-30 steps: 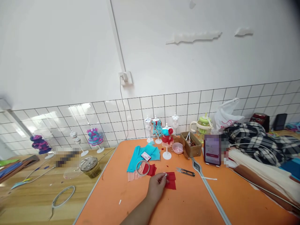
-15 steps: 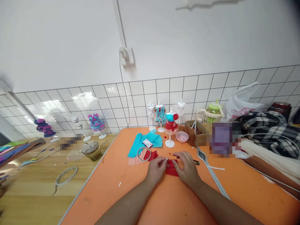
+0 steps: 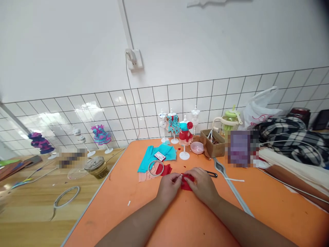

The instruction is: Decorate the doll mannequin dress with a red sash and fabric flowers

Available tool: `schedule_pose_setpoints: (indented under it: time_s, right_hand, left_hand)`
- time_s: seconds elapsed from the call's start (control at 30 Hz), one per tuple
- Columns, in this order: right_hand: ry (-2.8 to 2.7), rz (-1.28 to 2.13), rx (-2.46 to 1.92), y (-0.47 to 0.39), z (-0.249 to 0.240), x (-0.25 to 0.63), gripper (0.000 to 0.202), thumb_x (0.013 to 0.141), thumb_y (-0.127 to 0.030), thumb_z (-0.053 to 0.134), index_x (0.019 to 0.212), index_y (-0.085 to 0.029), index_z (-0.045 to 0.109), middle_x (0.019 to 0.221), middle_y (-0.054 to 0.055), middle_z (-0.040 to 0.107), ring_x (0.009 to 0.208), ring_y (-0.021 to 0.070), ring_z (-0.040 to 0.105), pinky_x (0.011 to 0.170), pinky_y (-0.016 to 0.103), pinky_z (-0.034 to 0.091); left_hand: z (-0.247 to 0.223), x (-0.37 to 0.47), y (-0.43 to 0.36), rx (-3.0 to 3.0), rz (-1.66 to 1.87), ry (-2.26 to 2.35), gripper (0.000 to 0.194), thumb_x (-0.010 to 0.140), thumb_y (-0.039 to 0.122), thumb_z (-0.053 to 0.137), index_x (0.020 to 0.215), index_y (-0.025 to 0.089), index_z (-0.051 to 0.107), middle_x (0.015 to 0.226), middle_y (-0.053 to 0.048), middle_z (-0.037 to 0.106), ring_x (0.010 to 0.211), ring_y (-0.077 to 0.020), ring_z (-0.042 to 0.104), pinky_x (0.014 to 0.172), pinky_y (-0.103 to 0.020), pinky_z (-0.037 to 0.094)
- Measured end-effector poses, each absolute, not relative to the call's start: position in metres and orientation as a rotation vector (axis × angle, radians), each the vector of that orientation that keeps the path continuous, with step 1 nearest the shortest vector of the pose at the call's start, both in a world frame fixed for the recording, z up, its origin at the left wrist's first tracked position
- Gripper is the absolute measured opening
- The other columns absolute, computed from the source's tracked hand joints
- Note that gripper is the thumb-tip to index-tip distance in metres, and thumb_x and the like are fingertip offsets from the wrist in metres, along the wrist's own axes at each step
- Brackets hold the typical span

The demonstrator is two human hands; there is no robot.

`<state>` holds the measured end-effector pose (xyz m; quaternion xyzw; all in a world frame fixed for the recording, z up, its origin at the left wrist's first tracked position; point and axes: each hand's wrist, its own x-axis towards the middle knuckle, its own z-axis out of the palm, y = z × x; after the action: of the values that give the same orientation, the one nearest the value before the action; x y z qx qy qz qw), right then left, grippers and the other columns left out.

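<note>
A small piece of red cloth [image 3: 185, 185] lies on the orange mat between my hands. At its upper left edge, my left hand [image 3: 168, 188] pinches it between thumb and fingertips, with a tiny white spot showing there. My right hand [image 3: 204, 185] curls over the cloth's right side, thumb and forefinger closed on it close to the left fingertips. The exact fold under the fingers is hidden. Beyond my left hand are another red scrap [image 3: 166, 169], a pale ring [image 3: 156, 168] and turquoise cloth [image 3: 149, 158]. Black-handled snips [image 3: 212, 174] lie past my right hand.
Behind stand small dress forms, one in a red and turquoise dress [image 3: 185, 133], beside a pink bowl [image 3: 197, 148] and a cardboard box [image 3: 214, 145]. A green-lidded bottle [image 3: 230, 120] is at the right. On the wooden table at left stands a lidded glass jar [image 3: 97, 167].
My right hand has moved left and closed in on the cloth, its fingertips now near my left ones. More of the black tool shows. The whole view has shifted slightly.
</note>
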<state>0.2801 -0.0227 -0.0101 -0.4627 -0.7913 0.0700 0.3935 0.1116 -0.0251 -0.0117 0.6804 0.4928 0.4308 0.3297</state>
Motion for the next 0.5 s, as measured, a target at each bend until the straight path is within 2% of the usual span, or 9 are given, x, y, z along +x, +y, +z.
schedule_pose_setpoints:
  time_s: [0.13, 0.3, 0.5]
  right_hand:
    - [-2.039, 0.157, -1.157, -0.0238, -0.0102, 0.2788, 0.016, 0.086, -0.027, 0.052, 0.093, -0.024, 0.065, 0.086, 0.004, 0.064, 0.081, 0.0196, 0.056, 0.072, 0.033, 0.041]
    - [-2.017, 0.223, -1.186, -0.0217, -0.0117, 0.2777, 0.014, 0.084, -0.026, 0.053, 0.086, -0.025, 0.067, 0.081, 0.002, 0.065, 0.079, 0.0186, 0.057, 0.072, 0.032, 0.04]
    - [-1.85, 0.594, -1.216, -0.0164, -0.0123, 0.2786, 0.013, 0.077, -0.024, 0.055, 0.073, -0.021, 0.066, 0.068, 0.001, 0.062, 0.063, 0.0151, 0.054, 0.059, 0.027, 0.04]
  left_hand:
    - [-0.012, 0.1097, -0.0233, 1.836, 1.107, 1.275, 0.028, 0.082, 0.034, 0.05, 0.077, 0.018, 0.073, 0.07, -0.004, 0.07, 0.064, -0.0174, 0.06, 0.057, -0.025, 0.044]
    - [-0.0133, 0.1132, -0.0267, 1.816, 1.049, 1.272, 0.028, 0.082, 0.032, 0.049, 0.076, 0.018, 0.073, 0.07, -0.004, 0.069, 0.066, -0.0181, 0.06, 0.059, -0.025, 0.044]
    - [-0.0128, 0.1169, -0.0278, 1.792, 1.045, 1.216, 0.026, 0.081, 0.031, 0.05, 0.078, 0.017, 0.072, 0.072, -0.005, 0.069, 0.067, -0.0175, 0.059, 0.06, -0.025, 0.044]
